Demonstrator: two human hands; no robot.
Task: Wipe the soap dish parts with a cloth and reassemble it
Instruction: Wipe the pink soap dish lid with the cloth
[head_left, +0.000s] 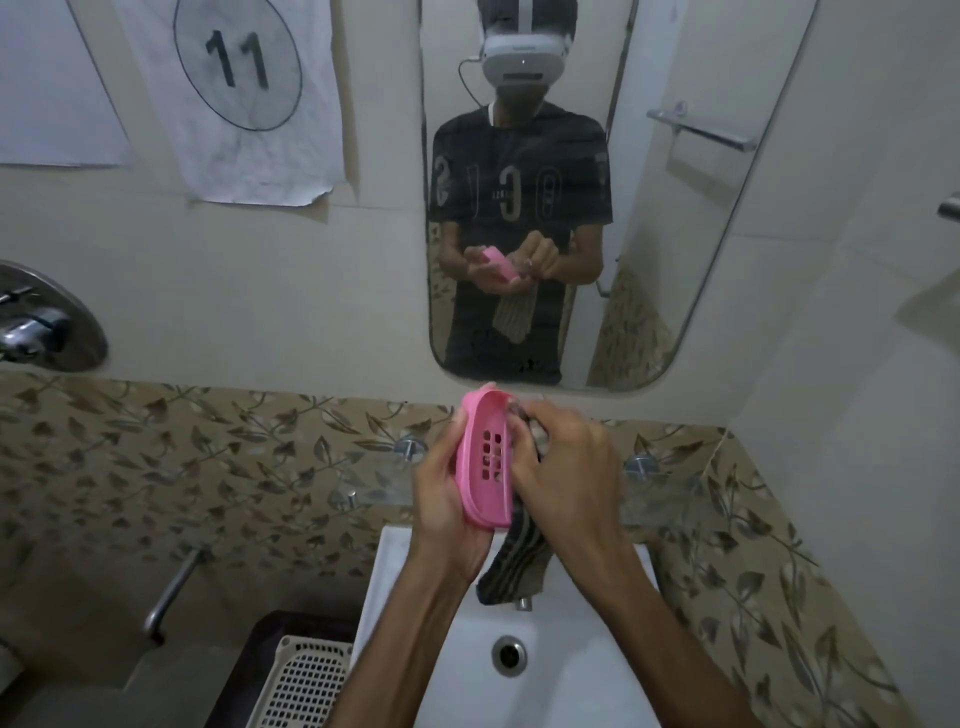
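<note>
A pink soap dish part, a slotted tray with rectangular holes, is held upright above the basin. My left hand grips it from the left and below. My right hand grips a dark striped cloth bunched against the tray's right side. The cloth's loose end hangs down toward the tap. Other parts of the soap dish are not visible.
A white basin with its drain lies below my hands. A glass shelf on metal pegs runs along the leaf-patterned tiles. A mirror hangs ahead. A white perforated basket stands lower left, a tap at far left.
</note>
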